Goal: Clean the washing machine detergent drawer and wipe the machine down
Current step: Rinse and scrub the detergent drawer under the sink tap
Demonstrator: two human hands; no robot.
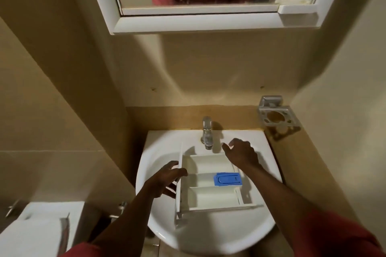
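While detergent drawer (213, 195) lies in sink (158, 152), left hand (164, 182) fingers clamp its front, right hand (242, 155) fingers apart

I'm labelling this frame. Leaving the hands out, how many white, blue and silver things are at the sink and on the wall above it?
White: 3 (round ceramic sink, plastic detergent drawer, framed mirror cabinet)
Blue: 1 (plastic drawer insert)
Silver: 2 (metal tap, square metal wall holder)
Total: 6

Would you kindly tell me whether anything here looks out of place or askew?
The detergent drawer lies in the washbasin, not in a machine, skewed across the bowl. The left hand grips its front panel; the right hand hovers beside the tap. Nothing looks spilled or broken.
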